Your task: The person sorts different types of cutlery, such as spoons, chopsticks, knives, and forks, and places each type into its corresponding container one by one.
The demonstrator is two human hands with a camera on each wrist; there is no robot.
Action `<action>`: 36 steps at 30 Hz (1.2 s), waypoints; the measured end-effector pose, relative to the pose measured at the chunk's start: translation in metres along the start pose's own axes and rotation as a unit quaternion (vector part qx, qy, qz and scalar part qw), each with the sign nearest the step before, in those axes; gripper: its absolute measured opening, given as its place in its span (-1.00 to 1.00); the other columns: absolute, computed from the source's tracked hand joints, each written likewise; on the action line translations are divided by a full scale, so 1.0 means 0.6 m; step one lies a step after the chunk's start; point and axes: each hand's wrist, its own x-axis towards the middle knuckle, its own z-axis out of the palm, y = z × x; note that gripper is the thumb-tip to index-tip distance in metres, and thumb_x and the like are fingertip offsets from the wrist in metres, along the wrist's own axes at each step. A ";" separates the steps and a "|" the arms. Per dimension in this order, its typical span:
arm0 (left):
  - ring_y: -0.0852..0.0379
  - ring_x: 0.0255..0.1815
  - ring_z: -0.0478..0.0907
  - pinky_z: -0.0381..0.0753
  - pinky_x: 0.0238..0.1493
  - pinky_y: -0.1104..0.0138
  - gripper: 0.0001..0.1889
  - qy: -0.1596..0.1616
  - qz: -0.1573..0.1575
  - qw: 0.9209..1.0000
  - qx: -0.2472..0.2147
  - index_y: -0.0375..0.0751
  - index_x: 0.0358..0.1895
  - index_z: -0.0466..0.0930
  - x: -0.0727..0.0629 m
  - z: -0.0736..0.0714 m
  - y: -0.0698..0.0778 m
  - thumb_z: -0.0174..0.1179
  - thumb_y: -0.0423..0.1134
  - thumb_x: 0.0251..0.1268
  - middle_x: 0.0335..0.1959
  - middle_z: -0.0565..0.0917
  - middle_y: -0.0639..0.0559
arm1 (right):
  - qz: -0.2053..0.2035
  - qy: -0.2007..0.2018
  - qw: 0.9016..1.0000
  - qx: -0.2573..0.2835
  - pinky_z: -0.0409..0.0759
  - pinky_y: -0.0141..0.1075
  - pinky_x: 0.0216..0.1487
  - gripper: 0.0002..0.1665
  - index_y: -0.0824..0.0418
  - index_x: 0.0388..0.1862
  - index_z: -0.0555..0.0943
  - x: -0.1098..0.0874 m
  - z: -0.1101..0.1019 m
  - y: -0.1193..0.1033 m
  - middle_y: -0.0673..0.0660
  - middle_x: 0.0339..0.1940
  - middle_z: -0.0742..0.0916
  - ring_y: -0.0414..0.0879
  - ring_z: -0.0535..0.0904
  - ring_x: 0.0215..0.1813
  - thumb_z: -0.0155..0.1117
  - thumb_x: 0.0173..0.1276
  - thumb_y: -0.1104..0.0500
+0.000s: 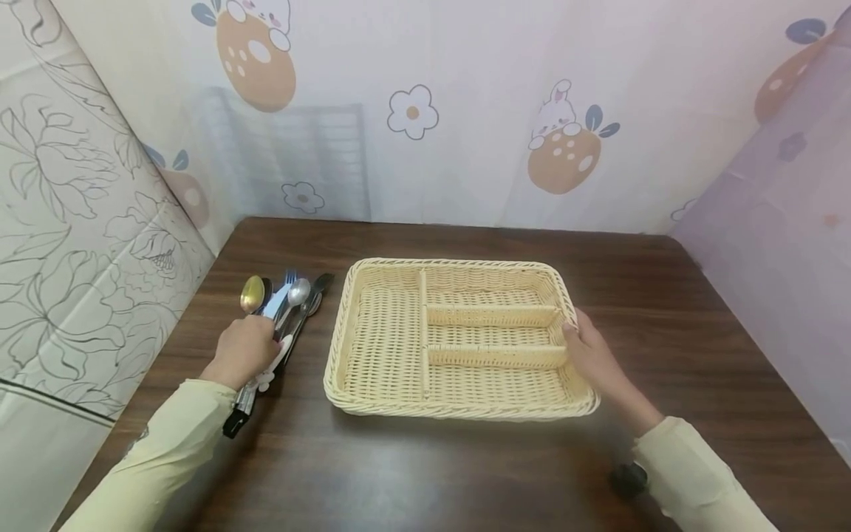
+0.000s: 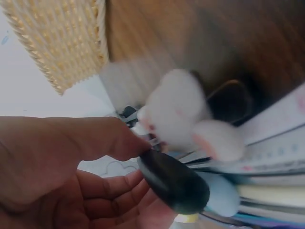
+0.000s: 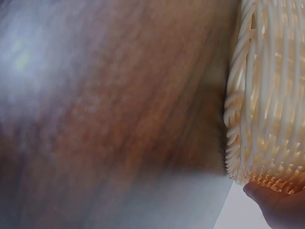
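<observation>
My left hand is over a bunch of cutlery at the table's left. In the left wrist view its thumb and fingers pinch the rounded end of a black handle; the utensil's other end is hidden. Around it lie a gold spoon, a silver spoon, a blue fork and several other utensils. A white, pink-marked animal-shaped piece is beside the black handle. My right hand grips the right rim of a cream woven basket, thumb over the edge. Dividers split the basket into several bare compartments.
The dark wooden table carries everything. A patterned curtain hangs behind its back edge, with a flower-print cloth along the left. A small dark round object shows beside the right sleeve.
</observation>
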 end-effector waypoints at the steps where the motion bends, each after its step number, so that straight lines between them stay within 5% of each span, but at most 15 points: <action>1: -0.05 -0.67 0.44 0.43 -0.68 0.08 -0.77 0.005 0.003 1.000 0.002 -0.31 -0.64 0.46 0.000 -0.002 0.001 0.25 -0.35 0.08 -0.66 0.50 -0.13 | -0.002 0.000 1.000 0.001 0.47 0.06 0.09 -0.28 0.22 0.53 -0.28 0.000 0.000 0.000 0.51 0.25 0.35 0.25 0.56 0.02 -0.44 0.57 -0.07; 6: -0.03 -0.72 0.34 0.35 -0.74 0.10 -0.78 0.036 0.019 0.999 0.007 -0.24 -0.72 0.35 -0.003 -0.018 0.010 0.14 -0.46 -0.05 -0.74 0.39 -0.08 | -0.003 0.002 1.000 -0.006 0.46 0.08 0.09 -0.28 0.22 0.53 -0.26 0.001 -0.001 0.001 0.51 0.21 0.39 0.21 0.59 -0.05 -0.44 0.57 -0.06; 14: -0.01 -0.75 0.34 0.40 -0.76 0.03 -0.77 0.088 0.054 0.994 0.022 -0.24 -0.74 0.33 -0.003 -0.048 0.035 0.12 -0.52 -0.08 -0.77 0.37 -0.06 | 0.010 -0.004 1.000 -0.013 0.25 0.18 0.24 -0.29 0.22 0.53 -0.29 0.002 -0.002 -0.002 0.51 0.29 0.32 0.33 0.42 0.18 -0.46 0.57 -0.06; 17: 0.04 -0.72 0.31 0.40 -0.75 0.04 -0.74 0.079 0.061 0.995 0.027 -0.22 -0.74 0.32 0.000 -0.062 0.052 0.11 -0.50 0.00 -0.74 0.36 -0.04 | 0.006 -0.006 1.000 -0.014 0.19 0.20 0.26 -0.29 0.24 0.53 -0.29 0.001 -0.003 -0.002 0.52 0.31 0.29 0.35 0.37 0.23 -0.46 0.57 -0.05; 25: -0.09 -0.62 0.46 0.45 -0.65 0.03 -0.77 0.059 0.074 0.990 0.101 -0.29 -0.64 0.39 0.028 -0.090 0.112 0.07 -0.45 0.17 -0.62 0.42 -0.13 | 0.000 0.002 1.000 -0.019 0.46 0.09 0.10 -0.29 0.24 0.53 -0.25 -0.003 -0.003 0.000 0.51 0.20 0.40 0.24 0.55 0.00 -0.44 0.57 -0.05; 30: -0.07 -0.57 0.46 0.51 -0.61 0.03 -0.86 0.070 0.106 0.983 0.132 -0.40 -0.50 0.46 0.047 -0.090 0.144 0.07 -0.46 0.22 -0.54 0.45 -0.18 | -0.001 0.008 1.000 -0.020 0.46 0.09 0.10 -0.29 0.26 0.53 -0.24 -0.004 -0.001 0.001 0.53 0.23 0.38 0.26 0.54 0.01 -0.42 0.57 -0.04; 36: -0.04 -0.46 0.45 0.54 -0.53 0.07 -0.85 0.041 0.107 0.984 0.138 -0.46 -0.25 0.54 0.068 -0.078 0.174 0.04 -0.40 0.30 -0.42 0.49 -0.18 | -0.001 0.007 1.000 -0.017 0.37 0.14 0.17 -0.29 0.24 0.53 -0.27 -0.004 0.001 -0.001 0.53 0.28 0.33 0.30 0.50 0.09 -0.45 0.57 -0.06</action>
